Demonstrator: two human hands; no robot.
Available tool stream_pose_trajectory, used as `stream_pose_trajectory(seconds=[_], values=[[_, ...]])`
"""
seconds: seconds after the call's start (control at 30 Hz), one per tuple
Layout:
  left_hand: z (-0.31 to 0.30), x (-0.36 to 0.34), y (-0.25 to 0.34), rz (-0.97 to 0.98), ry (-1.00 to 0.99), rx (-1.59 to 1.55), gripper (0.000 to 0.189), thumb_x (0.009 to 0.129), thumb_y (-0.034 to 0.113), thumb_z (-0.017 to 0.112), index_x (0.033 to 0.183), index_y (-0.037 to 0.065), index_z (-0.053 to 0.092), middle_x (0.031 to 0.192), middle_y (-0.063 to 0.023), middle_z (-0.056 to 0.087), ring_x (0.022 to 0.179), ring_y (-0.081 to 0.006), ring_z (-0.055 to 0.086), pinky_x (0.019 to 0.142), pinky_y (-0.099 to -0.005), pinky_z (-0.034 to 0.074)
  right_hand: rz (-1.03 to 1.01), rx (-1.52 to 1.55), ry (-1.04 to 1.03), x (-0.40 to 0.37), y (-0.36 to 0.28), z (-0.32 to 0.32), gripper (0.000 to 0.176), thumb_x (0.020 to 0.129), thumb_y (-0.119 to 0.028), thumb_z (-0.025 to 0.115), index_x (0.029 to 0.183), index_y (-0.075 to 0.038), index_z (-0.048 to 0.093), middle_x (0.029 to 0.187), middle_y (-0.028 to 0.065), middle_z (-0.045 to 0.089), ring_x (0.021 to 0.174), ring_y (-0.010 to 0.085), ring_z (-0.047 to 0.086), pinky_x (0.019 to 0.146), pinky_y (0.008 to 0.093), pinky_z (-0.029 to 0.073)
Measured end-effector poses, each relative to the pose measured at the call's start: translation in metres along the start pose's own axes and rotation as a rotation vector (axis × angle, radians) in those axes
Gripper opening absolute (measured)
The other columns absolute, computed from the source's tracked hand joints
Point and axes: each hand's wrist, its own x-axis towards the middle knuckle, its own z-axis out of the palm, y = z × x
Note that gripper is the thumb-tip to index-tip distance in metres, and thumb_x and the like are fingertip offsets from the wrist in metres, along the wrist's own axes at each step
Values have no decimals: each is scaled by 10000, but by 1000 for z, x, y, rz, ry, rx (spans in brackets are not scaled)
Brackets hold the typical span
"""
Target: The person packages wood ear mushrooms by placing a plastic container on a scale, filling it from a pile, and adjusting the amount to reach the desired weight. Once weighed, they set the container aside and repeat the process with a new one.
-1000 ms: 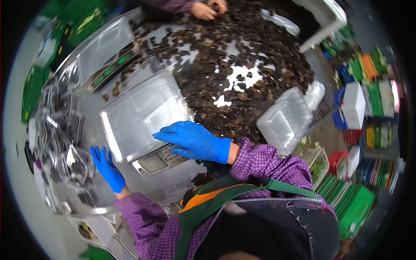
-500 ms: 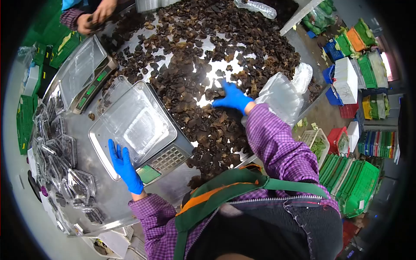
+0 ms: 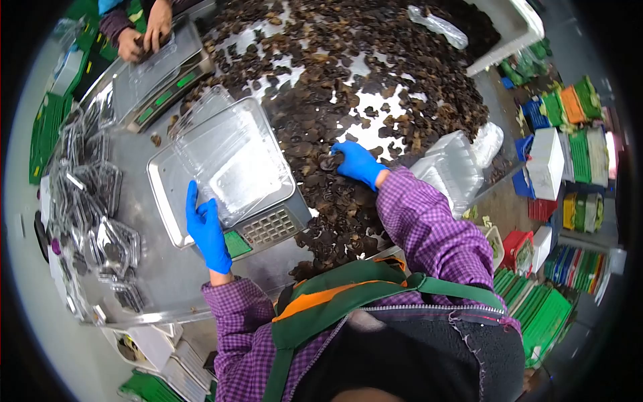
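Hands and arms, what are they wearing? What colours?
The left hand and the right hand each wear bright blue gloves. The sleeves are purple with a fine checked pattern and reach down to the glove cuffs.

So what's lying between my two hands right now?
Head view: between left hand and right hand lie the scale, its clear container, and dark mushroom pieces.

Left hand (image 3: 207,231) lies flat, fingers straight; right hand (image 3: 358,163), arm outstretched, has fingers curled.
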Motion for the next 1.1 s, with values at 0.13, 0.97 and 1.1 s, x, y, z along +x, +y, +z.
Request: stream_pose_trajectory(seconds=[0.13, 0.97, 1.1], values=[[4, 2, 7, 3, 12, -53, 572, 834, -49, 583, 1383, 57, 466, 1331, -57, 518, 703, -20, 408, 650, -158, 390, -1, 316, 78, -1, -37, -40, 364, 652, -82, 667, 1006, -38, 594, 966, 152, 647, 925, 270, 627, 821, 346, 488], [9, -4, -7, 30, 20, -154, 520, 864, -40, 548, 1373, 20, 462, 1277, -45, 550, 797, -27, 478, 782, -179, 432, -142, -4, 300, 86, -68, -44, 830, 699, -272, 804, 1419, -193, 399, 1431, 224, 369, 1296, 398, 395, 1067, 435, 371], [7, -4, -9, 15, 16, -136, 510, 861, -40, 550, 1361, 28, 481, 1196, -30, 573, 798, -33, 480, 780, -181, 429, 51, -238, 97, 119, -36, -10, 1068, 582, -408, 876, 1468, -234, 306, 1520, 236, 170, 1359, 458, 261, 1094, 479, 337]])
